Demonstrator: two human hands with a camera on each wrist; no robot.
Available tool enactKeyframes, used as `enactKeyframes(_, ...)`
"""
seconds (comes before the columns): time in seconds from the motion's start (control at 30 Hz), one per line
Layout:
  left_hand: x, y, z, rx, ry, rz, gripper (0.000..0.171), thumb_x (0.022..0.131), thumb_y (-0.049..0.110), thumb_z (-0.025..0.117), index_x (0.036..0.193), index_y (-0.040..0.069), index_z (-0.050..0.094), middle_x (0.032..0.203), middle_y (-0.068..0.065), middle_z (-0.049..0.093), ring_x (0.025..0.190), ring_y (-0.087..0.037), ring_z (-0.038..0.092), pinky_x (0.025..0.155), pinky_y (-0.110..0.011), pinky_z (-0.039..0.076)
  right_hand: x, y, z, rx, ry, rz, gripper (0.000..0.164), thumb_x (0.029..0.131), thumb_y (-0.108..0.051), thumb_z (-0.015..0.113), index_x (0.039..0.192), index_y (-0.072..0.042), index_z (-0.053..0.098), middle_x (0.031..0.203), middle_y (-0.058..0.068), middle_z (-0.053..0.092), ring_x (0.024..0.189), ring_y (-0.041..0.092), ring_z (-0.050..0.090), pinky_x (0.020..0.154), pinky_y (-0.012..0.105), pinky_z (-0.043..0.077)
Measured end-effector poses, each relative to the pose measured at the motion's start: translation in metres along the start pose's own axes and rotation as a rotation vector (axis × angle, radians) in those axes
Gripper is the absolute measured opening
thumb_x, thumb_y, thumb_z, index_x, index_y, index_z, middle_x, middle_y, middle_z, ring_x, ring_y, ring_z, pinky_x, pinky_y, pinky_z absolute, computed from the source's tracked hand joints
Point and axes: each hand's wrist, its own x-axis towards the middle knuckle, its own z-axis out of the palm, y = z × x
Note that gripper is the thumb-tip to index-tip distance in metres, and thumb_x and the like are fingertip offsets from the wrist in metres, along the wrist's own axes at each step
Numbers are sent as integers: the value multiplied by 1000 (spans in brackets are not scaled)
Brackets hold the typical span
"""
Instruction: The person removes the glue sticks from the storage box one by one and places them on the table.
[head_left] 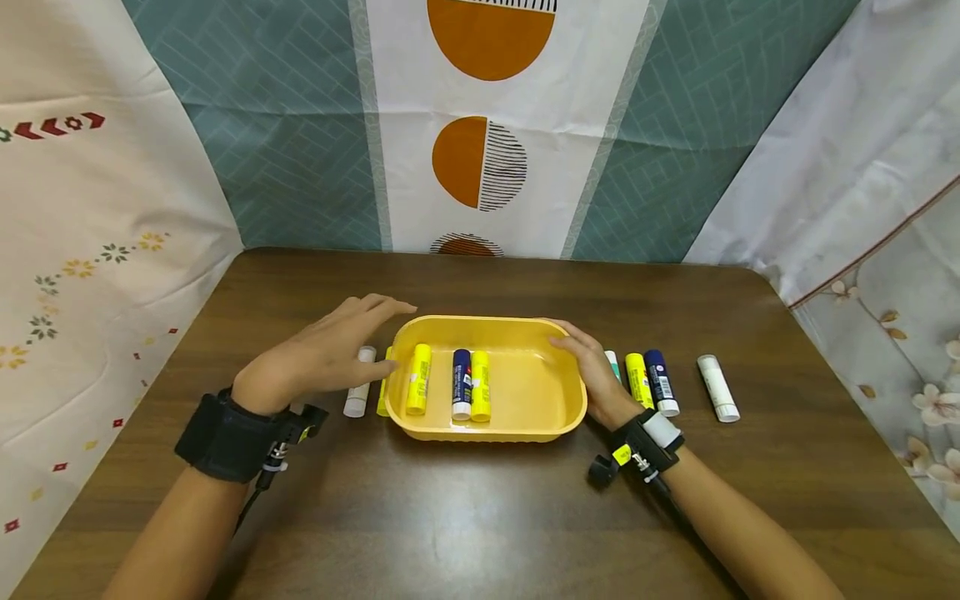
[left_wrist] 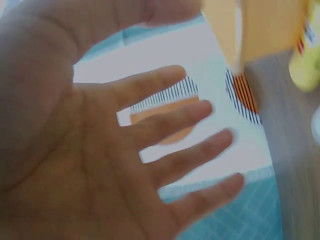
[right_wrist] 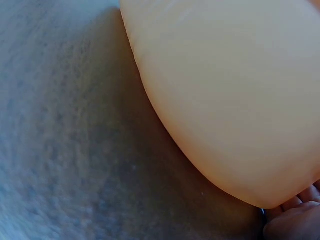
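A yellow plastic tray (head_left: 517, 435) sits on the table with three glue sticks in it. Inside are a yellow glue stick (head_left: 417, 379) at the left, then a dark blue glue stick (head_left: 461, 385) beside another yellow one (head_left: 481, 386). At the tray's right end, my right hand (head_left: 592, 375) grips the rim, thumb over the inner side; in the right wrist view the tray wall (right_wrist: 235, 100) hides most of its fingers. My left hand (head_left: 330, 346) hovers by the tray's left end, its fingers (left_wrist: 175, 120) spread and holding nothing.
Left of the tray lie a white glue stick (head_left: 357, 392) and a yellow one (head_left: 382, 400) partly hidden by the rim. Beyond my right hand are a yellow glue stick (head_left: 638, 379), a dark blue one (head_left: 662, 383), a partly covered green-and-white stick (head_left: 613, 365) and a white one (head_left: 717, 388).
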Motion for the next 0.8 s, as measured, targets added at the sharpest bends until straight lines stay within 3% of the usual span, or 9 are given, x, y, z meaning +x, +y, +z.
enactKeyframes(0.1, 6, 7, 6, 43, 58, 79, 71, 85, 29, 82, 147, 17, 49, 147, -8, 47, 135, -33, 37, 106, -62, 39, 0, -1, 0, -1, 1, 7, 39, 108, -20, 47, 145, -13, 51, 140, 12, 52, 118, 28, 56, 97, 37, 54)
enactKeyframes(0.23, 12, 13, 18, 65, 62, 135, 77, 79, 37, 87, 144, 16, 52, 145, -8, 49, 141, -36, 31, 112, -63, 30, -1, -1, -1, -2, -6, 6, 40, 108, -21, 46, 147, -12, 49, 141, 12, 51, 119, 27, 56, 97, 38, 54)
enactKeyframes(0.43, 15, 18, 32, 139, 25, 93, 90, 70, 42, 93, 146, 16, 52, 151, -15, 42, 150, -46, 16, 118, -66, 12, -1, -1, -1, -15, -21, -12, 40, 108, -21, 46, 147, -12, 49, 141, 11, 52, 120, 26, 57, 98, 38, 53)
enactKeyframes(0.6, 15, 25, 34, 175, 33, 69, 87, 66, 40, 96, 140, 18, 55, 146, -16, 46, 147, -44, 22, 120, -63, 10, 0, -1, 1, -11, -17, -14, 38, 108, -21, 47, 145, -13, 52, 139, 11, 54, 118, 25, 58, 97, 38, 54)
enactKeyframes(0.8, 20, 24, 43, 215, -48, 45, 92, 68, 40, 94, 145, 17, 50, 148, -15, 46, 148, -46, 19, 120, -63, 7, -1, -2, 0, -23, -16, -17, 39, 108, -22, 48, 145, -13, 52, 139, 10, 53, 118, 25, 58, 97, 37, 53)
